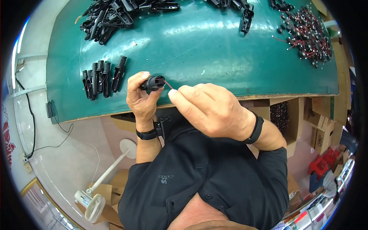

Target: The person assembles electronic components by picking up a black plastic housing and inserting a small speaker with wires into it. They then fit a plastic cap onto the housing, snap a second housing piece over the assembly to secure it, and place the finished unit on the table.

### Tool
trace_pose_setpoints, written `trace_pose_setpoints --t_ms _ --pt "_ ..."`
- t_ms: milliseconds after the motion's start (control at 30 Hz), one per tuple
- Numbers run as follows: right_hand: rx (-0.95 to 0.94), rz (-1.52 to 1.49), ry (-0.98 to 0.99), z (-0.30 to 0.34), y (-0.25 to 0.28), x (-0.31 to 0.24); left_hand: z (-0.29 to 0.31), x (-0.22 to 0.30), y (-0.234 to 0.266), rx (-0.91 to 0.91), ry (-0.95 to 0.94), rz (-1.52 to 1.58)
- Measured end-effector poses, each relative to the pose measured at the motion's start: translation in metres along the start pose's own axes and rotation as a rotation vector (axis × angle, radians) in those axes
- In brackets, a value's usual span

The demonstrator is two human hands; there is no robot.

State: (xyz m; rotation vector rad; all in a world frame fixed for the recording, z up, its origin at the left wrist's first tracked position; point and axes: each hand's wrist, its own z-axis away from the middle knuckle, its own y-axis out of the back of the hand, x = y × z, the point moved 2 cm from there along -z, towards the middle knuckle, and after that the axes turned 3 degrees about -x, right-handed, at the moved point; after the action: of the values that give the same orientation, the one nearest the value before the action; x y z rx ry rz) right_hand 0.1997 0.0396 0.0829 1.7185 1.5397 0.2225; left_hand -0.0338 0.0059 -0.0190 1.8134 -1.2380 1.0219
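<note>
While the left grip (pixel 141 97) pinches a black housing (pixel 154 83) between thumb and fingers, its open end toward the right, the right grip (pixel 211 109) has its fingertips pressed together on a thin red wire (pixel 168 84) at that opening. Both things are held just above the near edge of a green counter (pixel 230 69). The housing looks light, stiff and rather smooth, so its rounded outer wall seems the place to hold, clear of the mouth. The wire looks soft and bendy, probably easy to kink or pull loose; a gentle pinch near the opening should suit it. Beyond, to the left, lies a row of similar black pieces (pixel 101 78); farther off are a large black heap (pixel 109 21) and, at far right, a tangle of wired parts (pixel 309 36).
</note>
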Motion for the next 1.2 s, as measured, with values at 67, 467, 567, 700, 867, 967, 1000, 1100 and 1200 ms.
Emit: trace_pose_setpoints --t_ms 67,467,567,700,867,967,1000,1100,1200 --pt "-0.003 0.042 0.027 0.004 0.001 0.002 -0.001 -0.004 -0.005 0.022 -0.060 -0.024" --pt "-0.011 0.067 0.065 0.019 0.005 0.015 -0.006 -0.015 -0.027 -0.023 -0.196 -0.116" --pt "-0.039 0.065 0.067 0.021 0.005 0.019 -0.006 -0.014 -0.030 -0.025 -0.190 -0.115" --pt "-0.084 0.033 0.060 0.018 0.005 0.023 -0.006 -0.013 -0.031 -0.040 -0.180 -0.090" --pt "-0.044 -0.086 0.002 0.016 0.001 0.028 -0.006 -0.009 -0.028 -0.060 -0.144 -0.071" --pt "0.019 -0.181 -0.035 0.013 -0.003 0.034 -0.008 -0.007 -0.025 -0.074 -0.132 -0.086" --pt "0.054 -0.238 -0.055 0.011 -0.004 0.036 -0.009 -0.006 -0.023 -0.085 -0.128 -0.097" --pt "0.094 -0.329 -0.117 0.007 -0.008 0.036 -0.008 -0.001 -0.017 -0.095 -0.107 -0.124" --pt "0.105 -0.393 -0.207 0.005 -0.016 0.036 -0.007 0.007 -0.011 -0.098 -0.073 -0.154"
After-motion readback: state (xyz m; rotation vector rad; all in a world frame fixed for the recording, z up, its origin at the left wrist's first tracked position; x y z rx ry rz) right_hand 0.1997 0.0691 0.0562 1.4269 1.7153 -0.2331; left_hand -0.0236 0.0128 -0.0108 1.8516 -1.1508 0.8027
